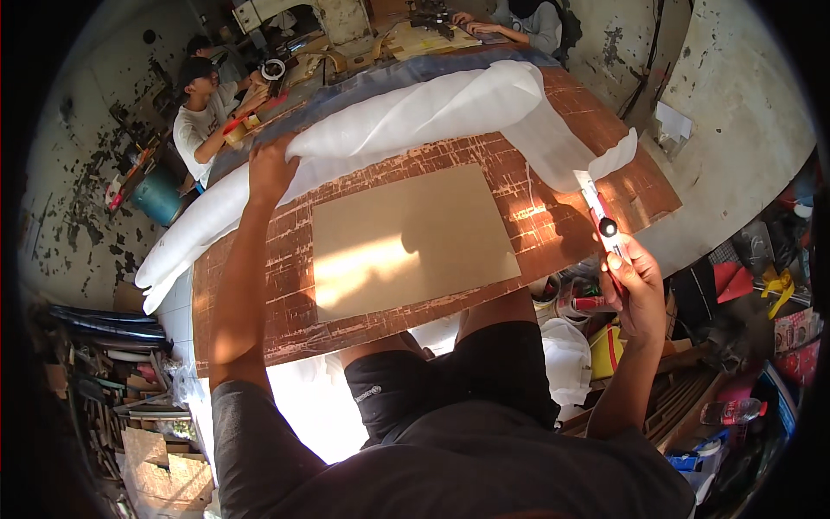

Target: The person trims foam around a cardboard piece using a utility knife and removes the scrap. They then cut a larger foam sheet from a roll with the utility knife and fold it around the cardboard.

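Observation:
A long loose roll of thin white foam sheet [415, 112] lies across the far side of the brown worktable [259, 268]. My left hand [272, 169] is closed on the roll at its near edge, left of the middle; the fingertips are partly hidden. In my right hand [635, 277] is a red utility knife [603, 221] with its blade out, pointing away from me. A loose flap of the sheet [549, 138] hangs down from the roll's right end, and its curled tip lies by the blade. Flat on the table between my hands rests a tan cardboard sheet [415, 242].
At the far left a person [203, 121] sits near a sewing machine [303, 17]; another person's sleeve [545, 30] shows at the far right. Cardboard scraps [164, 458] are piled at lower left. A plastic bottle [733, 411] lies among clutter at right.

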Demonstrator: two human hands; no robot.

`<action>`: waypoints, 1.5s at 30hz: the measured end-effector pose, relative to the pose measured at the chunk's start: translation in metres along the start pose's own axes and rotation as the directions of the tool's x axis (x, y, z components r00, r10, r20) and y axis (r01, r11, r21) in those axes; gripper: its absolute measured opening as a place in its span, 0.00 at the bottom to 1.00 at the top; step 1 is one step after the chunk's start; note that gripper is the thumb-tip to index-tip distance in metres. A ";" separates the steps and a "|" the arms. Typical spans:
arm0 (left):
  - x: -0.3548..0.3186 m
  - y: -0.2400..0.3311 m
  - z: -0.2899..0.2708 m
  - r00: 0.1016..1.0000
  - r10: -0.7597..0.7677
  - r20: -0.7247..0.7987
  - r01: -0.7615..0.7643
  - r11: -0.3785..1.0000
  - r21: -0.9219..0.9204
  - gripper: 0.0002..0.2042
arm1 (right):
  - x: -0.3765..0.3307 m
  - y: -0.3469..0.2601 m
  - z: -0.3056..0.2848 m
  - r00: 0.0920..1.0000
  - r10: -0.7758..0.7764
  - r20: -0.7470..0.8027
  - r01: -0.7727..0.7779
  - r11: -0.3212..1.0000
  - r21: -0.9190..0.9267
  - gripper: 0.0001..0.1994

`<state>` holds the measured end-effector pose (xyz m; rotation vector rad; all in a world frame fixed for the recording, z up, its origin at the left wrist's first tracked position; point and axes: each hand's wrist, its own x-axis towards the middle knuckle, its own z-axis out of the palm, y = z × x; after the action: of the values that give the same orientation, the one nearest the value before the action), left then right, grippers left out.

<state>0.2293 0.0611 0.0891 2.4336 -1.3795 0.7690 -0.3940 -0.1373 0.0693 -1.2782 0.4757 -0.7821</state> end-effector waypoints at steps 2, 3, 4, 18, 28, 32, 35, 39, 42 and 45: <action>-0.006 -0.014 -0.021 0.999 -0.008 0.046 0.013 0.992 -0.125 0.25 | 0.001 -0.003 -0.004 0.999 -0.046 -0.007 0.046 0.999 0.009 0.21; -0.008 -0.021 -0.032 0.997 -0.012 0.075 0.026 0.982 -0.187 0.26 | 0.001 -0.005 -0.006 0.997 -0.071 -0.010 0.071 0.997 0.017 0.21; -0.008 -0.028 -0.045 0.992 -0.012 0.124 0.045 0.962 -0.269 0.27 | 0.002 -0.009 -0.010 0.993 -0.112 0.049 0.110 0.993 0.033 0.23; 0.003 -0.082 -0.132 0.881 0.049 0.470 0.186 0.879 -0.439 0.41 | 0.018 -0.076 -0.028 0.954 -0.298 -0.021 0.276 0.908 -0.316 0.20; -0.029 0.043 -0.044 0.964 0.257 0.072 -0.202 0.880 -0.429 0.35 | 0.082 -0.042 -0.042 0.979 0.096 0.178 0.038 0.777 -0.628 0.19; -0.033 0.111 -0.017 0.936 0.337 0.097 -0.277 0.880 -0.385 0.31 | 0.095 -0.033 -0.039 0.967 0.176 0.184 -0.015 0.762 -0.648 0.19; -0.031 0.152 0.005 0.915 0.402 0.038 -0.363 0.861 -0.356 0.28 | 0.099 -0.027 -0.036 0.964 0.175 0.202 -0.016 0.793 -0.609 0.18; -0.020 0.198 0.037 0.867 0.497 -0.028 -0.456 0.770 -0.446 0.27 | 0.118 -0.023 -0.034 0.944 0.212 0.251 -0.007 0.776 -0.631 0.17; -0.015 0.232 0.056 0.870 0.487 -0.071 -0.460 0.753 -0.471 0.27 | 0.143 -0.032 -0.035 0.915 0.235 0.328 0.007 0.804 -0.594 0.14; -0.010 0.256 0.070 0.882 0.465 -0.071 -0.430 0.735 -0.525 0.28 | 0.173 -0.040 -0.038 0.911 0.192 0.365 0.023 0.860 -0.510 0.13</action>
<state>0.0306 -0.0975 0.0125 1.7254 -1.9370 0.3182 -0.3165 -0.2944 0.1162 -1.8487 0.4068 -0.2932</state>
